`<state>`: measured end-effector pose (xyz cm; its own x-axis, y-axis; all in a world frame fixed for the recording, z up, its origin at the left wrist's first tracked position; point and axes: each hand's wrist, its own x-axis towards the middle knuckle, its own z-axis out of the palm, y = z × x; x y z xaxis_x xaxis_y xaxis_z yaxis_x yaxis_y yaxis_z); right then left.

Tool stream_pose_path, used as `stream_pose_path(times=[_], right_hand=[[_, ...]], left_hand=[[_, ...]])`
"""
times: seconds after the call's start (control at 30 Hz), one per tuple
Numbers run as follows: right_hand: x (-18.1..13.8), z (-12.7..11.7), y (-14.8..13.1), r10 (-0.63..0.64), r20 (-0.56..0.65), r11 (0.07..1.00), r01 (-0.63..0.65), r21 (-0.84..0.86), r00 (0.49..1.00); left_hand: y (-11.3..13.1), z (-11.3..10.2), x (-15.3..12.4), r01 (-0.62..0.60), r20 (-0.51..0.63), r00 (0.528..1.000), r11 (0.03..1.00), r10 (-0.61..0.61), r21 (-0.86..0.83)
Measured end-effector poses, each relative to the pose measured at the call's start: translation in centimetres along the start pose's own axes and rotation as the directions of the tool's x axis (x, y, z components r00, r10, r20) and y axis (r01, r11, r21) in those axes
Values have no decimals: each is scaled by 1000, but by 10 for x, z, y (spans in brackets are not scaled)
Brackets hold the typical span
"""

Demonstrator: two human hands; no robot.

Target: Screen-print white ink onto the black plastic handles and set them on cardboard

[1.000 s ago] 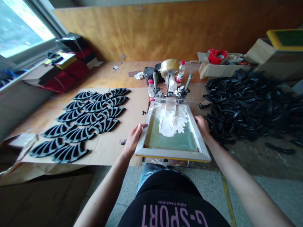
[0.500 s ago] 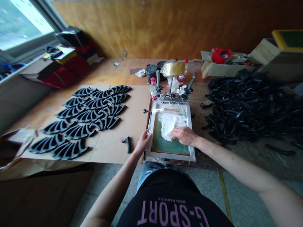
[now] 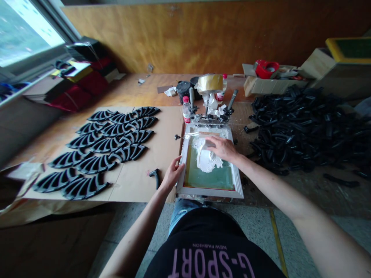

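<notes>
A screen printing frame [image 3: 209, 193] with a pale metal border lies in front of me, its green mesh [image 3: 194, 179] partly covered by a thick patch of white ink [image 3: 207, 162]. At the left border, my left hand [image 3: 173, 174] has its fingers bent around the edge. My right hand [image 3: 223, 148] is over the upper part of the mesh, fingers closed and pointing left at the top of the ink. Whatever it holds is mostly hidden by the fingers. A single black curved handle [image 3: 157, 178] lies on cardboard left of my left hand.
Rows of black curved handles [image 3: 95, 162] cover the cardboard [image 3: 131, 181] on the left. A large heap of similar black parts [image 3: 304, 131] is at right. Behind the frame stand its hinge clamps [image 3: 210, 119], a red-capped bottle [image 3: 186, 110] and black tubs [image 3: 183, 90].
My right hand has moved up and away from me across the mesh. The white ink patch has changed shape and reaches lower right. My left hand stays at the frame's edge.
</notes>
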<state>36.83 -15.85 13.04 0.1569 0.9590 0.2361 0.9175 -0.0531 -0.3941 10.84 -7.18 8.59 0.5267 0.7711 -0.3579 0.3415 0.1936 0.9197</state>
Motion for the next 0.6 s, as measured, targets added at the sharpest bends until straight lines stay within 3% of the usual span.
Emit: stream_pose_path(times=[0.1,0.2,0.3,0.4,0.5,0.53,0.6], right_hand=[[33,-33,33,161,-145,986,-164,-11,976],[29,-56,78,349,-313,933,-359,28,883],[-1,-42,103,468,-204,882,-470,41,860],[-32,3,89,366,27,930,-366,8,930],[-48,44,50,209,165,974,-189,-128,964],[-51,51,35,226,185,966,-197,-166,956],[-53,57,2,334,173,935,-303,-185,927]], left_hand=[[35,-5,-13,-48,-18,999,998,48,-34],[83,-5,-15,-176,-97,982,975,163,-136],[134,2,-2,-370,-143,928,887,343,-276],[168,11,14,-429,-116,902,828,416,-361],[156,29,14,-431,-215,902,802,374,-413],[142,38,9,-362,-194,932,825,307,-434],[102,59,-5,-64,1,997,894,72,-443]])
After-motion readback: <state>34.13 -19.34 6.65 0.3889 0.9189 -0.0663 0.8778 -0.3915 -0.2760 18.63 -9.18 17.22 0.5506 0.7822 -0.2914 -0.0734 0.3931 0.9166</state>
